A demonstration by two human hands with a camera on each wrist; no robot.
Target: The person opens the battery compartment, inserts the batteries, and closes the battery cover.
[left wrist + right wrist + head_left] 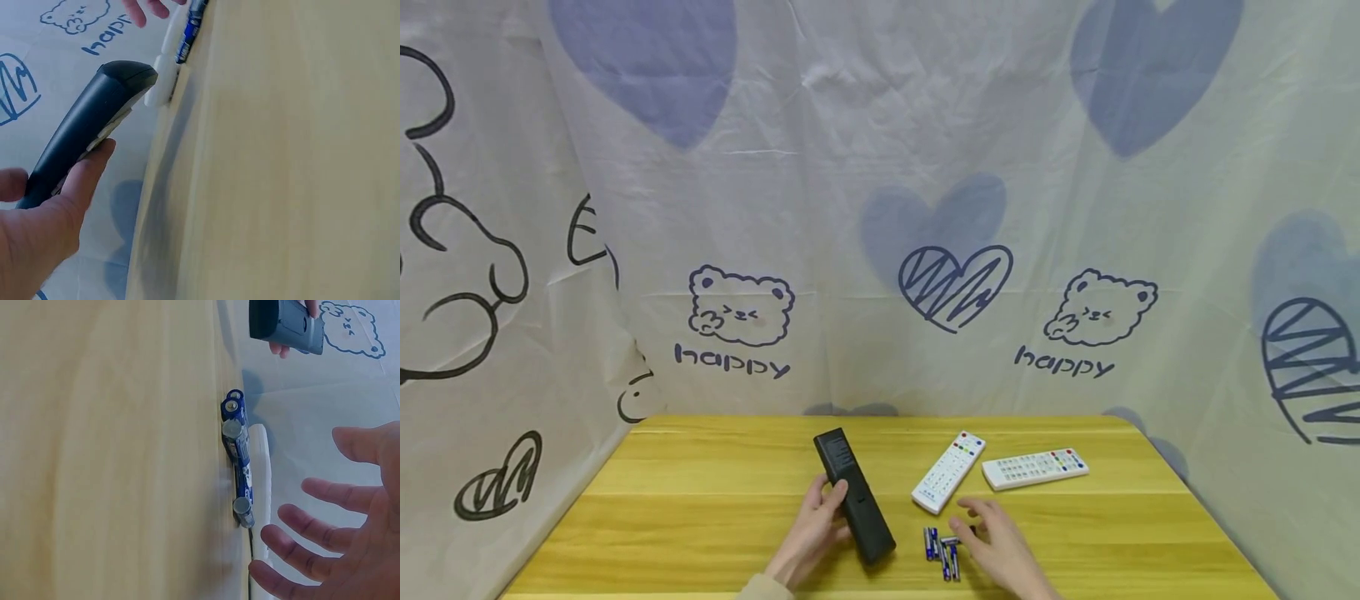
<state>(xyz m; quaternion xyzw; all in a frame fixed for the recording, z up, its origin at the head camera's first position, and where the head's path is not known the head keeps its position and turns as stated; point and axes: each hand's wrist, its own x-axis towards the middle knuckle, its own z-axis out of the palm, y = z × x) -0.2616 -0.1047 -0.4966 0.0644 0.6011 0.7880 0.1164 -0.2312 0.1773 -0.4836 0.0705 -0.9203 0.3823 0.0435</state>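
My left hand (818,518) grips a black remote control (859,504), thumb on its upward-facing back and fingers beneath. The remote is held above the table at a slant, and in the left wrist view pale buttons (103,132) show along its underside. Right of it, my right hand (997,543) hovers beside several small blue-and-silver batteries (945,563) lying in a loose group. Its fingers are spread in the right wrist view, with nothing between them. One dark battery end shows by its fingertips in the head view.
Behind the batteries a white remote control (950,472) lies slanted on the wooden table (700,500). A second white remote (1036,469) lies to its right, nearly sideways. A printed cloth (850,208) hangs along the table's back edge and both sides.
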